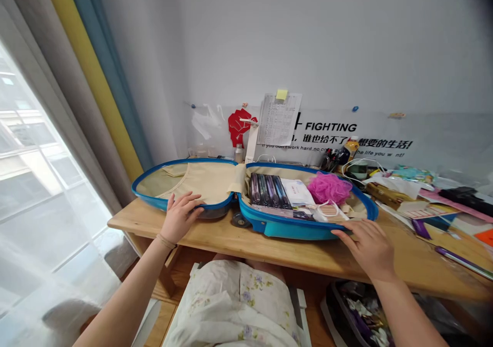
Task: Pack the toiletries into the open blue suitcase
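A blue suitcase (300, 230) lies unfolded on the wooden desk. Its left half (208, 177) has a beige lining with nothing on it. In the right half are several dark packaged pens (269, 190), a white packet (297, 192), a pink mesh puff (329, 188) and a striped item (330, 212) with a white loop. My left hand (181, 214) rests on the left half's front rim, fingers spread. My right hand (365, 244) touches the right half's front rim near its right corner, fingers apart and holding nothing.
The wooden desk (227, 245) bears papers, pens and a black object (468, 198) at the right. An orange-capped bottle (349, 149) stands behind the suitcase. Below right is a filled bin (346, 311). Curtains (88, 80) hang at the left.
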The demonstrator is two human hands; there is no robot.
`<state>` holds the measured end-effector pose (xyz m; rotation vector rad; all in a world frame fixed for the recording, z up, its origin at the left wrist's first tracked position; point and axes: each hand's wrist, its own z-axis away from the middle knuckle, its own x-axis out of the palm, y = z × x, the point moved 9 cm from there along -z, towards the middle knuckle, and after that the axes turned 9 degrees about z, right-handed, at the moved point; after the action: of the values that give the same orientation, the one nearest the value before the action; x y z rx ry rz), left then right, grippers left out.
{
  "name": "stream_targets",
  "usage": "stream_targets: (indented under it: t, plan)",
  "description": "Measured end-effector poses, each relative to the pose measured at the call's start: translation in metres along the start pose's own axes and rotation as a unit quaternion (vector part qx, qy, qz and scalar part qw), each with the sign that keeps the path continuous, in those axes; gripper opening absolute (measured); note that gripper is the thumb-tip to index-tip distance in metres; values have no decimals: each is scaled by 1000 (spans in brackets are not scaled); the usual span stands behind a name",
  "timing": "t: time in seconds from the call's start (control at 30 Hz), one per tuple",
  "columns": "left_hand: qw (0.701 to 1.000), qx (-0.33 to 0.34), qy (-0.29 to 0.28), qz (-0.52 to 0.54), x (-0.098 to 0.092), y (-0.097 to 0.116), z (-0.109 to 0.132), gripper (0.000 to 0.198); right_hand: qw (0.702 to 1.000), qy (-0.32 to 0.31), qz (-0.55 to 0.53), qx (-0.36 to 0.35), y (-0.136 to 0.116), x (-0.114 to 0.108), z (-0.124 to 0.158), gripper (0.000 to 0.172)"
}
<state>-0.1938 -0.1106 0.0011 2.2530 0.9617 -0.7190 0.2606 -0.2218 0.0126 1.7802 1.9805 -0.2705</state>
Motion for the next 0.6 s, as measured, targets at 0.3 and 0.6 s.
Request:
stream_targets:
  t: [0.3, 0.6]
  plan:
    - [995, 43, -42, 73, 44, 69, -13, 24, 989, -99, 7, 109, 92, -15, 20, 63]
    - [989, 40, -78, 118, 78, 115, -19, 27, 936, -256, 51, 235, 103, -6, -10, 61]
